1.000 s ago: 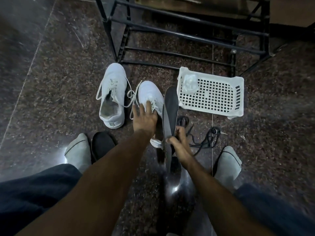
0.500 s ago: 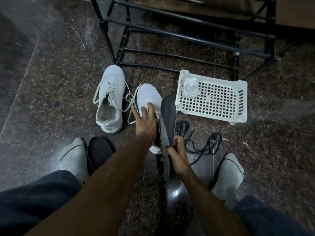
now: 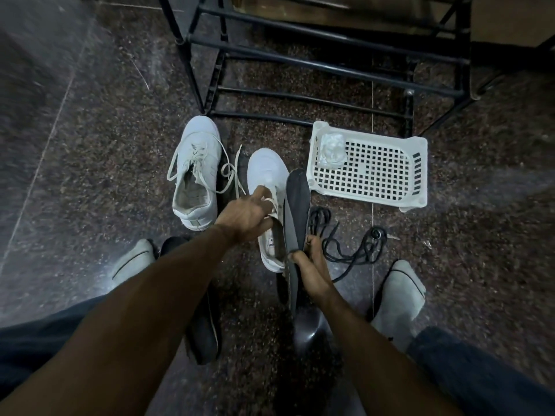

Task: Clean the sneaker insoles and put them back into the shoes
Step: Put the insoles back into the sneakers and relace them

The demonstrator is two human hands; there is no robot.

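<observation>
Two white sneakers stand on the dark stone floor. The left sneaker (image 3: 196, 175) is empty, its laces loose. My left hand (image 3: 249, 216) grips the tongue and laces of the right sneaker (image 3: 267, 169), pulling its opening wide. My right hand (image 3: 309, 262) pinches a dark grey insole (image 3: 295, 205) near its heel end, holding it upright on edge just right of that sneaker. A second dark insole (image 3: 204, 325) lies on the floor between my knees, partly hidden by my left forearm.
A white perforated plastic basket (image 3: 417, 175) with a crumpled clear wad (image 3: 332, 151) sits to the right. A black cord (image 3: 351, 244) lies below it. A black metal rack (image 3: 300, 67) stands behind. My socked feet (image 3: 133, 262) (image 3: 399, 292) flank the shoes.
My left hand turned from resting flat on the right sneaker to gripping its tongue and laces. The insole in my right hand stayed upright beside the shoe.
</observation>
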